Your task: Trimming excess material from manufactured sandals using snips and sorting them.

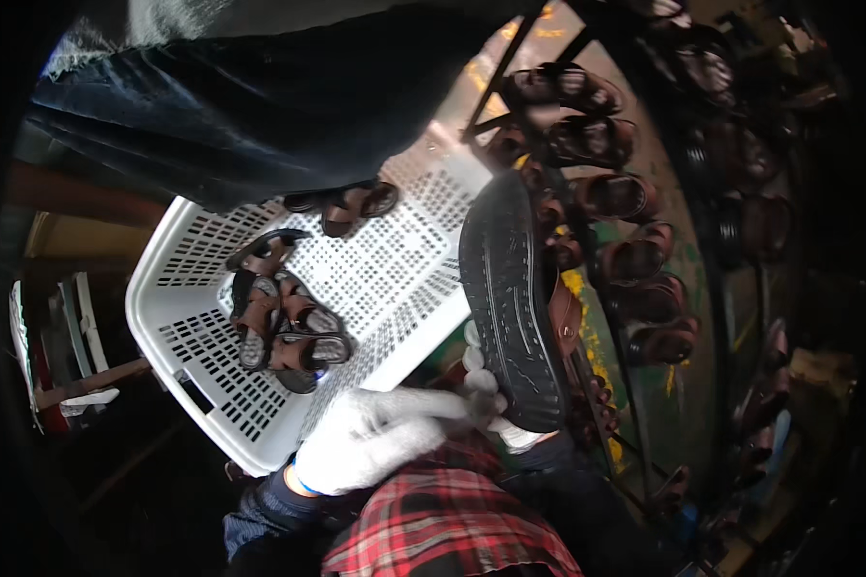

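Observation:
In my right hand [479,370], which wears a white glove, is a brown sandal [512,298], its black ridged sole facing me. Gloved fingers curl around the sole's left edge; most of that hand is hidden behind the sandal. My left hand [356,438], also in a white glove, is beside the sandal's lower end with its fingers stretched to the right. Its fingertips are a little blurred and meet the right hand's fingers in the picture; I cannot tell if they touch. To the left, a white plastic basket [154,288] holds several brown sandals [289,327].
A dark rack to the right carries rows of brown sandals [625,197]. Dark cloth [260,106] hangs across the basket's far side. Yellow marks [587,317] show on the green floor. Boards [87,327] stand at the far left.

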`<action>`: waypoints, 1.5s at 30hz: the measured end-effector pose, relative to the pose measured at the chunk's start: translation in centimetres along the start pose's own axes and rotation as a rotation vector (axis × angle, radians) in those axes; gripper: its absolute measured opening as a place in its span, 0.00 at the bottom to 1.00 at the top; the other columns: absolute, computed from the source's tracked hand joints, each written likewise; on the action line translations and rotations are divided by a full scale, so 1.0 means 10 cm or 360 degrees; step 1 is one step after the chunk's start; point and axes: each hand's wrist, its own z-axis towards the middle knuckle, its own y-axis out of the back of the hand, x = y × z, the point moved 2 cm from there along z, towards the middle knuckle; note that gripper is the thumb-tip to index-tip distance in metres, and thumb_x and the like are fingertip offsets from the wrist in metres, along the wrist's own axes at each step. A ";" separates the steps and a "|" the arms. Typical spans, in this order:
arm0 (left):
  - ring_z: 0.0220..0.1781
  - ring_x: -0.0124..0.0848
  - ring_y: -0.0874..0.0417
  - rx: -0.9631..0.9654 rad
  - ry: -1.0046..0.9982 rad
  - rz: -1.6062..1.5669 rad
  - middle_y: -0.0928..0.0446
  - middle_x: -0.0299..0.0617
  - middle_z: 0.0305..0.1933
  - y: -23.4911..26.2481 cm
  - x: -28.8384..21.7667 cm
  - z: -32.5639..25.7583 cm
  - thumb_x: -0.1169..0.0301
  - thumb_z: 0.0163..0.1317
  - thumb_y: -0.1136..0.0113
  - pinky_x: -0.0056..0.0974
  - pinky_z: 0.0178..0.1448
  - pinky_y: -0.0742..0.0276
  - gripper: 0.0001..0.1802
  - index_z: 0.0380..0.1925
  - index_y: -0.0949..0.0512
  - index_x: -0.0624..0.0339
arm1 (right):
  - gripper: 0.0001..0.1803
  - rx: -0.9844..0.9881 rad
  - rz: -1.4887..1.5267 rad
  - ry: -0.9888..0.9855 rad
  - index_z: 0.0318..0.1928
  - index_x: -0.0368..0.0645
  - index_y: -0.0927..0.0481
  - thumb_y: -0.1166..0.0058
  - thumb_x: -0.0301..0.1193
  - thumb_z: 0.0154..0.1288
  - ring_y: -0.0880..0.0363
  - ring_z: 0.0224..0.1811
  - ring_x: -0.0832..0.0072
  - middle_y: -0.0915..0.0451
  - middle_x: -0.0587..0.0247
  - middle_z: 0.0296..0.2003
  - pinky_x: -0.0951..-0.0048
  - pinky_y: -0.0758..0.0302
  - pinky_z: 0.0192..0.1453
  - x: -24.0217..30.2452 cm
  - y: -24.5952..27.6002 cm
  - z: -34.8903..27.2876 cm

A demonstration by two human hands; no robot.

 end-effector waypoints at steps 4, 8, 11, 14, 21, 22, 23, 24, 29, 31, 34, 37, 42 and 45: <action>0.50 0.43 0.12 -0.0638 -0.0182 -0.0165 0.15 0.58 0.48 -0.05 0.47 -0.07 0.66 0.70 0.40 0.45 0.61 0.18 0.20 0.52 0.20 0.74 | 0.31 0.0697 0.0394 -0.0438 0.69 0.36 0.39 0.50 0.43 0.76 0.25 0.36 0.59 0.25 0.45 0.51 0.65 0.22 0.36 -0.05 0.15 -0.17; 0.51 0.43 0.12 -0.0641 -0.0210 -0.0198 0.15 0.59 0.50 -0.22 0.66 -0.05 0.66 0.71 0.40 0.45 0.63 0.19 0.22 0.55 0.22 0.75 | 0.36 0.0761 0.0500 -0.0394 0.73 0.38 0.40 0.51 0.47 0.75 0.27 0.36 0.63 0.26 0.46 0.53 0.67 0.25 0.34 -0.10 0.13 -0.41; 0.56 0.42 0.15 -0.0548 -0.0114 -0.0147 0.17 0.59 0.54 -0.42 0.68 0.02 0.66 0.71 0.41 0.43 0.66 0.22 0.24 0.58 0.25 0.77 | 0.38 0.0877 0.0565 -0.0436 0.75 0.40 0.42 0.52 0.48 0.75 0.28 0.37 0.64 0.27 0.47 0.53 0.67 0.24 0.34 -0.14 0.14 -0.53; 0.64 0.40 0.21 -0.0326 -0.0060 -0.0072 0.23 0.59 0.63 -0.57 0.65 0.13 0.66 0.71 0.41 0.43 0.70 0.27 0.30 0.66 0.32 0.76 | 0.38 0.0939 0.0534 -0.0387 0.75 0.40 0.42 0.51 0.47 0.75 0.25 0.41 0.61 0.27 0.44 0.57 0.65 0.23 0.36 -0.13 0.21 -0.62; 0.57 0.41 0.18 -0.0117 0.0078 -0.1072 0.21 0.51 0.55 -0.81 0.77 0.68 0.76 0.62 0.37 0.45 0.60 0.18 0.26 0.60 0.29 0.69 | 0.30 -0.0610 -0.1403 0.0625 0.67 0.40 0.29 0.38 0.34 0.68 0.18 0.54 0.55 0.18 0.44 0.54 0.63 0.22 0.59 -0.27 0.21 -1.03; 0.52 0.42 0.16 -0.0106 -0.0003 -0.1302 0.20 0.48 0.51 -0.86 0.78 0.66 0.78 0.61 0.41 0.45 0.56 0.15 0.24 0.59 0.27 0.65 | 0.30 -0.0609 -0.1379 0.0650 0.67 0.40 0.29 0.38 0.34 0.68 0.18 0.54 0.55 0.18 0.44 0.54 0.63 0.22 0.59 -0.33 0.11 -1.06; 0.53 0.44 0.16 -0.0024 0.0227 -0.1442 0.20 0.48 0.51 -0.76 0.92 0.65 0.80 0.60 0.44 0.46 0.56 0.15 0.25 0.60 0.28 0.65 | 0.29 -0.0888 -0.1808 0.0732 0.66 0.38 0.28 0.40 0.31 0.66 0.19 0.56 0.58 0.18 0.48 0.55 0.65 0.23 0.61 -0.34 0.03 -1.12; 0.52 0.44 0.15 -0.0136 0.0184 -0.1435 0.19 0.48 0.51 -0.75 0.98 0.62 0.81 0.60 0.44 0.46 0.55 0.15 0.25 0.60 0.28 0.66 | 0.28 -0.1183 -0.2232 0.0797 0.64 0.36 0.27 0.41 0.29 0.65 0.19 0.58 0.62 0.18 0.52 0.55 0.66 0.25 0.62 -0.34 -0.05 -1.18; 0.49 0.41 0.16 -0.0035 0.0357 -0.1012 0.18 0.48 0.47 -0.76 1.11 0.62 0.77 0.61 0.43 0.45 0.53 0.16 0.23 0.58 0.26 0.66 | 0.40 -0.0582 -0.2428 0.1623 0.74 0.32 0.38 0.44 0.23 0.60 0.32 0.73 0.64 0.31 0.49 0.71 0.65 0.40 0.77 -0.06 0.13 -1.27; 0.50 0.42 0.16 -0.0197 0.0328 -0.0781 0.19 0.50 0.50 -0.79 1.14 0.73 0.69 0.64 0.44 0.51 0.55 0.17 0.21 0.57 0.25 0.65 | 0.39 -0.0540 -0.2358 0.1577 0.73 0.33 0.35 0.42 0.23 0.59 0.32 0.73 0.62 0.30 0.50 0.70 0.63 0.40 0.77 -0.19 0.24 -1.32; 0.52 0.48 0.17 0.0354 0.0656 -0.1630 0.21 0.52 0.56 -0.75 0.95 0.99 0.64 0.67 0.48 0.59 0.63 0.20 0.25 0.61 0.28 0.65 | 0.35 -0.0427 -0.2977 0.0959 0.69 0.29 0.31 0.40 0.26 0.61 0.30 0.71 0.60 0.28 0.48 0.67 0.60 0.39 0.77 -0.56 0.08 -1.58; 0.53 0.45 0.17 -0.0128 0.0481 -0.1062 0.20 0.51 0.56 -0.96 1.39 1.10 0.63 0.65 0.44 0.51 0.62 0.20 0.26 0.61 0.27 0.64 | 0.30 -0.0532 -0.1335 0.1557 0.70 0.30 0.32 0.48 0.22 0.68 0.26 0.65 0.65 0.23 0.53 0.61 0.65 0.33 0.71 -0.55 0.47 -1.89; 0.61 0.47 0.20 0.0061 0.0708 -0.1237 0.21 0.50 0.60 -0.97 2.28 1.05 0.59 0.63 0.44 0.52 0.69 0.25 0.30 0.62 0.27 0.63 | 0.20 -0.1109 -0.2007 0.1013 0.62 0.36 0.25 0.45 0.28 0.72 0.17 0.52 0.68 0.18 0.60 0.54 0.61 0.19 0.56 -0.48 1.59 -1.85; 0.62 0.49 0.20 0.0014 0.0797 -0.1259 0.22 0.50 0.63 -1.02 3.07 0.89 0.51 0.61 0.44 0.54 0.70 0.26 0.35 0.65 0.28 0.60 | 0.17 -0.0862 -0.0122 0.0486 0.56 0.39 0.22 0.44 0.28 0.69 0.15 0.48 0.65 0.17 0.59 0.51 0.58 0.16 0.51 -0.66 2.00 -1.90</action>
